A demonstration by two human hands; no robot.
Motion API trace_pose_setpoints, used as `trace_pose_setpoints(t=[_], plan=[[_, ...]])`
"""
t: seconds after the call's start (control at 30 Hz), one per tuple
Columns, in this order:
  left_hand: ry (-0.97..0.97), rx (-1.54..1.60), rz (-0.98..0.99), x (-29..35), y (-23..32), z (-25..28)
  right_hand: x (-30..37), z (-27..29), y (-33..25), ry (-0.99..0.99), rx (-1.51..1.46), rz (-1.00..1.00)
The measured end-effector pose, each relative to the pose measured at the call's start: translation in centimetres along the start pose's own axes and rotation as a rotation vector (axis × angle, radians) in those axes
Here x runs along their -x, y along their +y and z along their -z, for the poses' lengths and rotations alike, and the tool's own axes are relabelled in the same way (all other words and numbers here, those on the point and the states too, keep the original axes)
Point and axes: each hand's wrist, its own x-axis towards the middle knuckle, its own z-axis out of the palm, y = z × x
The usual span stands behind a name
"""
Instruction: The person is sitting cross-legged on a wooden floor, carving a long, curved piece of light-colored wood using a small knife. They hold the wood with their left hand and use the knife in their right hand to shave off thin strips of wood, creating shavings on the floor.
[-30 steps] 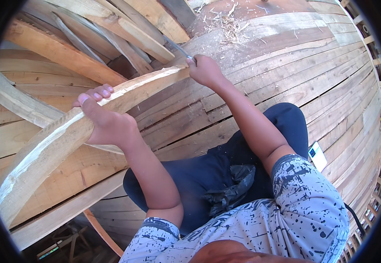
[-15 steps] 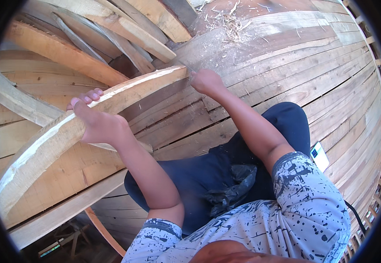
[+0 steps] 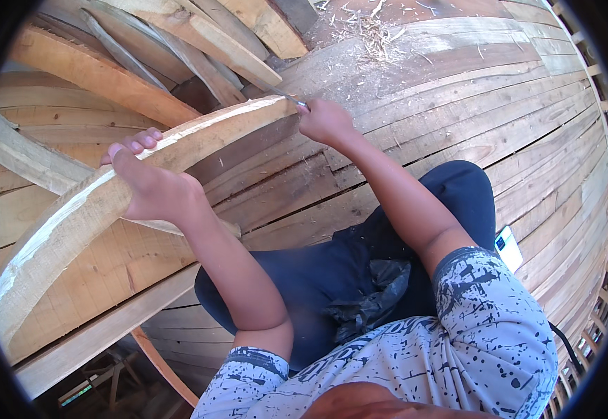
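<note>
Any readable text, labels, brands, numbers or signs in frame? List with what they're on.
None can be read.
White flat device: dark patch at one end; any marking too small to read.
Patterned shirt: dark printed splotches, no legible lettering.
Curved timber: no lettering visible.

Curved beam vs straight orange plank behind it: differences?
The curved beam bows; the orange plank runs straight. The curved beam looks pale with a whitish strip; the orange plank looks deeper-toned. The left hand grips the curved beam, not the orange plank. Both are wood.
</note>
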Motion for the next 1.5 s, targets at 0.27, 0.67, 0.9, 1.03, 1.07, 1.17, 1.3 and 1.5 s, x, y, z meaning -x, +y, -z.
trace_pose_setpoints(t=[0.27,0.67,0.9,1.03,1.07,1.17,1.3,1.5], plan=[[-0.061,0.039,0.001,-0.5,-0.1,0.5,-0.5,0.1,0.8,0.187,0.140,0.029],[-0.079,0.001,0.027,-0.6,-0.3,0.9,-3.6,-3.3,3.2,-0.002,-0.582,-0.132],[-0.088,0.034,0.032,-0.5,-0.2,0.6,-2.6,-2.2,2.0,-0.120,-0.622,-0.287],[-0.119,0.040,0.036,-0.4,-0.1,0.8,-2.8,-2.3,2.0,-0.244,-0.751,-0.411],[-0.125,0.042,0.041,-0.4,-0.1,0.8,-2.7,-2.0,1.8,-0.299,-0.794,-0.448],[-0.145,0.065,0.034,-0.5,-0.2,1.0,-2.7,-1.6,1.9,-0.473,-0.928,-0.497],[-0.159,0.089,0.037,-0.5,-0.3,0.9,-3.1,-1.3,2.5,-0.672,-1.135,-0.544],[-0.157,0.070,0.021,-0.7,-0.5,1.3,-2.5,0.9,1.9,-0.836,-1.415,-0.271]])
